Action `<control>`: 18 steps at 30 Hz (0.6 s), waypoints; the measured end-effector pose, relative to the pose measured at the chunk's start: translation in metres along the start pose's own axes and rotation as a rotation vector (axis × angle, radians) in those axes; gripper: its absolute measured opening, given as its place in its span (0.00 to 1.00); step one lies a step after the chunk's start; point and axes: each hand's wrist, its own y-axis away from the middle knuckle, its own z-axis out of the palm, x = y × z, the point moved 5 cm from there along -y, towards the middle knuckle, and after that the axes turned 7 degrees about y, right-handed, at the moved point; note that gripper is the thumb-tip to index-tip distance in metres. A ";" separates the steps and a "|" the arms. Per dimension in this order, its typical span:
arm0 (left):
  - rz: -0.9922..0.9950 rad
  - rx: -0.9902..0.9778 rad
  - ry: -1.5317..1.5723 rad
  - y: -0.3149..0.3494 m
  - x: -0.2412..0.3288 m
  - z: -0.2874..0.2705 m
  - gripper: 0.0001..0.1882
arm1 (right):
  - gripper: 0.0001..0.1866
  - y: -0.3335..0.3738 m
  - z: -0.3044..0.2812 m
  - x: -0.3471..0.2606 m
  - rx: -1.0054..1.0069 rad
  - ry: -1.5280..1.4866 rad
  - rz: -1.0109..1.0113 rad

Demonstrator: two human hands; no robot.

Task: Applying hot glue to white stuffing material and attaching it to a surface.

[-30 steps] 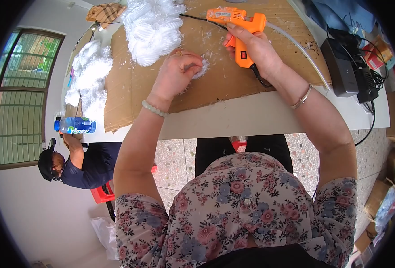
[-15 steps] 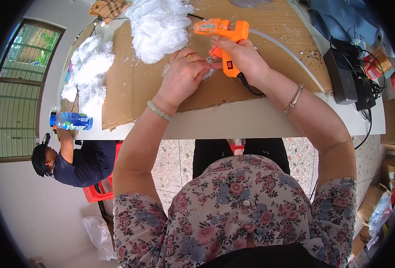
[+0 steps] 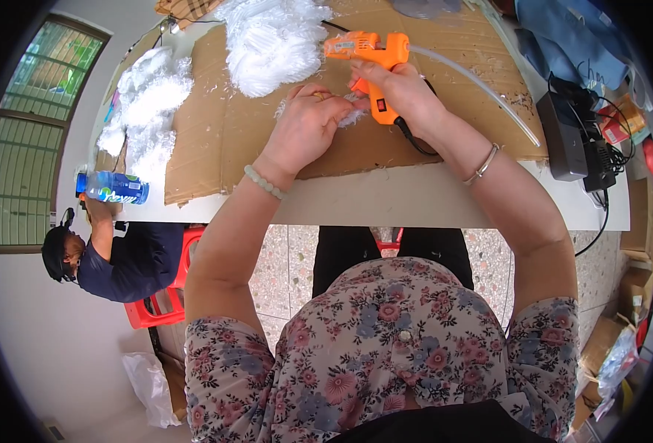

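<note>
My right hand (image 3: pixel 409 97) is wrapped round the grip of an orange glue gun (image 3: pixel 394 50), its nozzle pointing left and a long translucent glue stick (image 3: pixel 481 81) trailing from its back. Close beside it, my left hand (image 3: pixel 306 125) is closed, fingertips pinched near the right hand's fingers. What it pinches is mostly hidden; a small whitish, stringy bit (image 3: pixel 354 117) shows by the fingertips. Just beyond the left hand lies a heap of clear-white plastic pieces (image 3: pixel 273 52).
Brown cardboard (image 3: pixel 208 148) covers much of the white table (image 3: pixel 415 196). At left are another white heap (image 3: pixel 145 96), a blue-capped bottle (image 3: pixel 123 187) and a seated person (image 3: pixel 131 258). A dark box (image 3: pixel 561 140) with cables and blue cloth (image 3: pixel 574 48) sit at right.
The whole view has shifted slightly. My hands stay close together, with the left fingertips a little changed in position; the glue gun remains in my right hand.
</note>
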 end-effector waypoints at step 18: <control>-0.375 0.265 0.212 0.031 -0.024 -0.027 0.06 | 0.15 0.015 0.006 -0.004 0.021 -0.009 0.005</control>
